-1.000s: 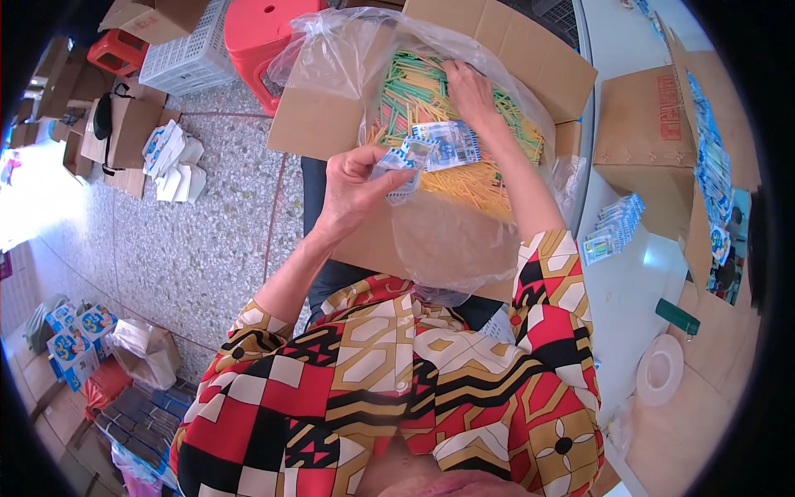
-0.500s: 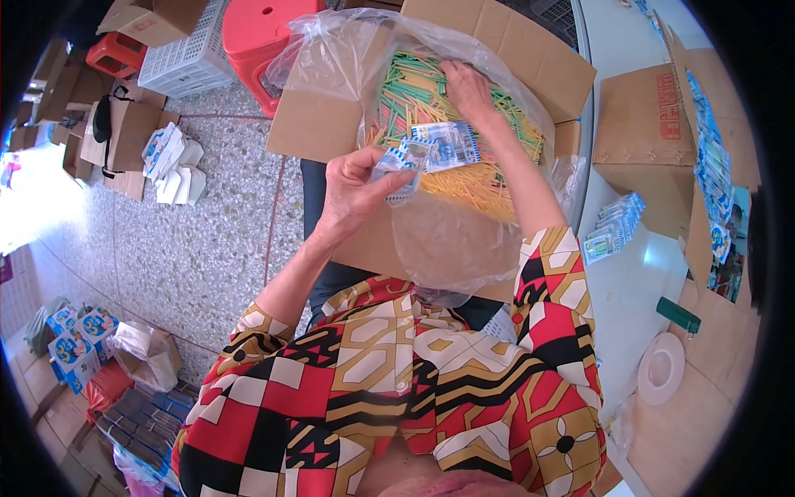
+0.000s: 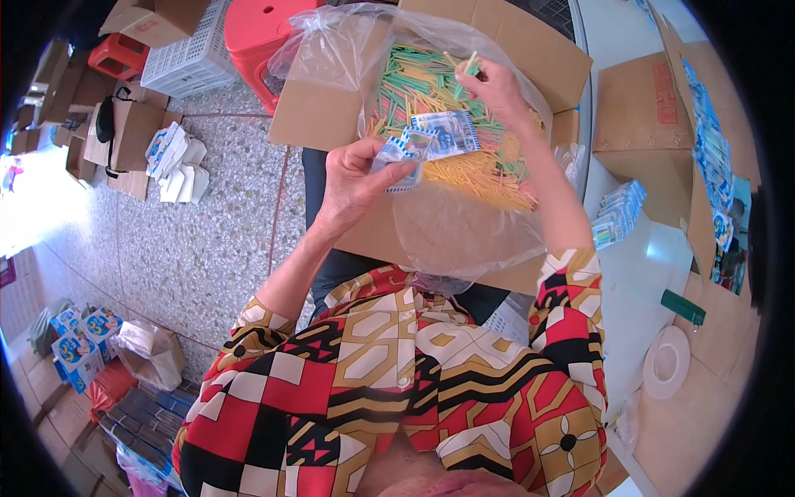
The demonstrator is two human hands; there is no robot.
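An open cardboard box (image 3: 310, 112) lined with a clear plastic bag (image 3: 451, 236) stands before me, filled with thin coloured sticks (image 3: 414, 70) in green, yellow and pink. Pinched in my left hand (image 3: 354, 184) is a small clear packet with blue print (image 3: 406, 153), held over the box's near left part. Another blue-and-white packet (image 3: 447, 132) lies on the sticks just beyond it. My right hand (image 3: 497, 89) is raised above the far right of the pile, its fingers closed on a few green and yellow sticks (image 3: 466, 74).
A red stool (image 3: 269, 37) and a white plastic crate (image 3: 186, 58) stand at the far left. To the right, a white table bears a bundle of packets (image 3: 619, 214), a green stapler-like object (image 3: 683, 306), a tape roll (image 3: 667, 362) and another cardboard box (image 3: 642, 108).
My right hand has lifted out of the pile and moved slightly right, now with a few sticks between its fingers. My left hand keeps its packet in nearly the same place.
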